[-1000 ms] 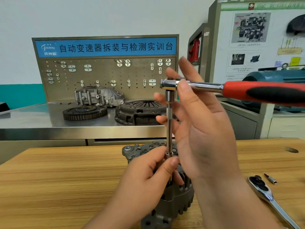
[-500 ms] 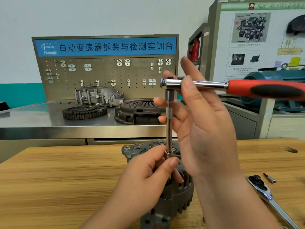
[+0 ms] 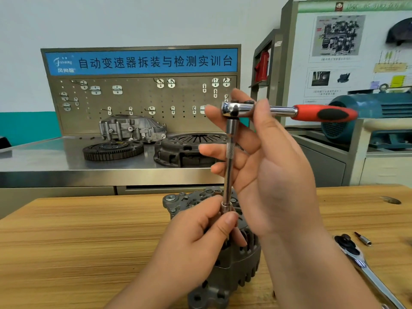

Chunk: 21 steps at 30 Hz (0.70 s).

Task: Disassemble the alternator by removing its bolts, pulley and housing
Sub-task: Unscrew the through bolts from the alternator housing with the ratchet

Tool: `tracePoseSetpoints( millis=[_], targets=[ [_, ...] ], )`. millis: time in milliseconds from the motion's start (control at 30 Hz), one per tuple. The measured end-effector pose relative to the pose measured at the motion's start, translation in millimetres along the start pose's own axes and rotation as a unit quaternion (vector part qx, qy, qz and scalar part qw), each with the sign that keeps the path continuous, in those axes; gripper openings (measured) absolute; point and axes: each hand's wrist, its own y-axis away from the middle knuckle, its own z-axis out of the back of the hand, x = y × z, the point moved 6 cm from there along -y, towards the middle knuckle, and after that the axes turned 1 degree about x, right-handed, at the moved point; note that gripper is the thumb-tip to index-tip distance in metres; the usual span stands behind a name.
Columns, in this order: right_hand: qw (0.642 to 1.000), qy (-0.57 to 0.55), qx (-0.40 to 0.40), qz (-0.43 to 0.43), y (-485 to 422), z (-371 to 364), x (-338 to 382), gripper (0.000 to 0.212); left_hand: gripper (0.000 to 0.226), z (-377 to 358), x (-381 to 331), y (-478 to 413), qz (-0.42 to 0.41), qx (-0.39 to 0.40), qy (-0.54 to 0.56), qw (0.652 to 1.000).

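Observed one alternator (image 3: 234,259) standing on end on the wooden table (image 3: 78,241), dark finned housing towards the camera. Found the left hand (image 3: 196,248) reaching in from lower left of the alternator and resting on its top, thumb and curled fingers pinched round the foot of one extension bar (image 3: 228,175) at the socket end, down against the alternator. Bolt head hidden under the fingers; seating cannot be confirmed. Noted long axis of the bar upright, rising straight above the alternator. Found the right hand (image 3: 274,175) above and right of the alternator, thumb in front and forefinger behind clamping the head of one red-handled ratchet (image 3: 321,113), remaining fingers spread nearly straight behind the bar. Noted the ratchet handle level, pointing right, away from the alternator, and unheld. Judged step in hand: loosening a housing bolt, turning about the upright axis; left hand nearer the bolt, right hand nearer the drive head. Judged risk: socket tipping off the bolt under any lean of the bar. Counted right of the alternator, flat on the table: one second ratchet (image 3: 365,266) and, just beside its head, one small loose bit (image 3: 363,238). Totals: alternator one, ratchets two, extension bar one, bit one. Pulley not in view.
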Motion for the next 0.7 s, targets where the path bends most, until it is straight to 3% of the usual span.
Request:
tracePoseSetpoints(
  millis=[100,200,333,500,700],
  targets=[
    [0.998,0.039,-0.007,0.044,1.3,-1.2,3.8,0.029,0.039,-0.6,2.2,-0.3,0.009,-0.011,-0.01,1.0],
    [0.997,0.041,0.002,0.067,1.3,-3.8,7.3,0.029,0.048,-1.0,0.6,-0.5,0.003,-0.012,-0.011,1.0],
    [1.0,0.009,0.016,0.024,0.6,-4.4,1.9,0.03,0.051,0.1,2.9,-0.3,0.002,-0.008,0.017,1.0],
    [0.999,-0.028,0.027,-0.036,-0.7,-3.8,-4.0,0.049,0.041,0.1,1.9,-1.0,-0.016,-0.008,0.003,1.0],
    [0.999,0.016,0.002,0.038,0.8,-2.8,4.5,0.03,0.055,-0.5,-2.0,0.0,-0.02,-0.016,-0.006,1.0]
  ],
)
